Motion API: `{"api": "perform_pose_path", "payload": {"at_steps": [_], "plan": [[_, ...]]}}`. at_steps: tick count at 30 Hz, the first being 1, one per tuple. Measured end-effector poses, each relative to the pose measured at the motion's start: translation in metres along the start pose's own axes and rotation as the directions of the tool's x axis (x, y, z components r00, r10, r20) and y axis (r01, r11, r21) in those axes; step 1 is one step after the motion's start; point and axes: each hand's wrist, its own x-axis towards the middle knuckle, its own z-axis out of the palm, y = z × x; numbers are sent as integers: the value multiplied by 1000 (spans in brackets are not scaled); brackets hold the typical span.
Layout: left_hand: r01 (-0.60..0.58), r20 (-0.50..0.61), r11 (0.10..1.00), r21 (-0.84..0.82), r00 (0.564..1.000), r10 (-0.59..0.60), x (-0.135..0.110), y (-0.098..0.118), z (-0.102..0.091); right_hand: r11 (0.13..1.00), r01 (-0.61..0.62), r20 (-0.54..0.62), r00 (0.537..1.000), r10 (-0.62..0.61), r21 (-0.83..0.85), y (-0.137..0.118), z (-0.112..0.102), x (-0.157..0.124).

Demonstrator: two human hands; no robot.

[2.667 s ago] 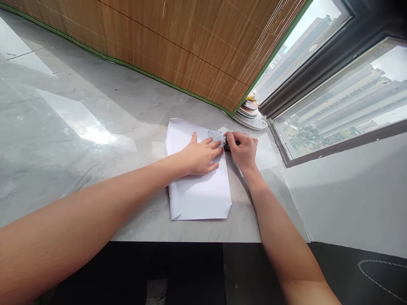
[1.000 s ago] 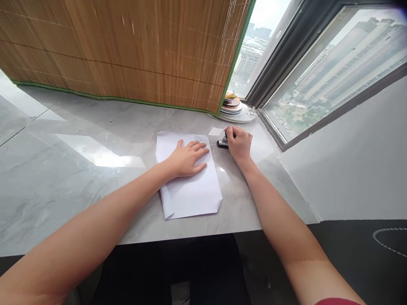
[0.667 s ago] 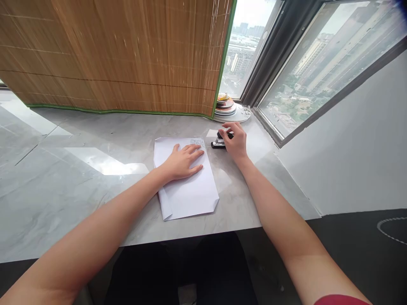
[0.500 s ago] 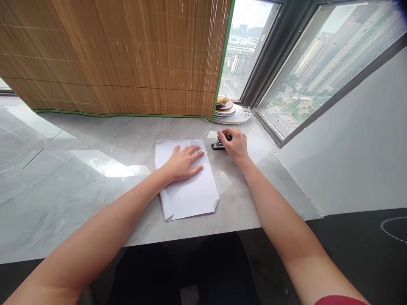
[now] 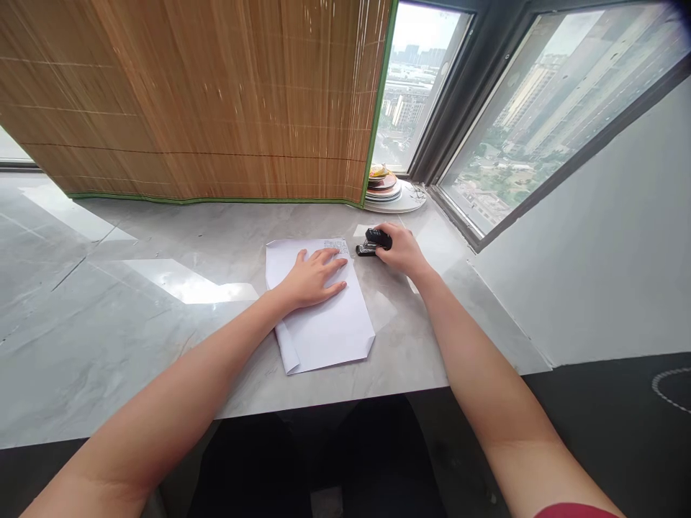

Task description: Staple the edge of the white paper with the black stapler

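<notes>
A sheaf of white paper (image 5: 335, 327) lies on the marbled grey surface, its lower corners folded and its left edge curled. Small print shows near its top right corner. Flat on the upper half of the paper rests my left hand (image 5: 314, 279), fingers spread. My right hand (image 5: 400, 248) is wrapped round a black stapler (image 5: 376, 237) just right of the paper's top corner. The stapler's jaws point left toward the paper, with a gap between them. Part of its back end is hidden in my palm.
A bamboo blind (image 5: 216, 101) with green edging hangs down to the back of the marbled surface (image 5: 134, 331). Behind my right hand, a stack of plates (image 5: 384, 188) stands in the window corner. A white wall (image 5: 604, 244) bounds the right side.
My right hand has shifted its hold to the back of the stapler, so more of the stapler's top shows. The left hand stays on the paper.
</notes>
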Motion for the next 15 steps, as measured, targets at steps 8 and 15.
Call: {"api": "perform_pose_path", "payload": {"at_steps": [8, 15], "plan": [[-181, -697, 807, -561, 629, -343, 3, -27, -9, 981, 41, -233, 973, 5, 191, -66, 2, -15], [-499, -412, 128, -857, 515, -752, 0, -77, -28, 950, 64, 95, 991, -97, 306, -123, 47, -49]]}}
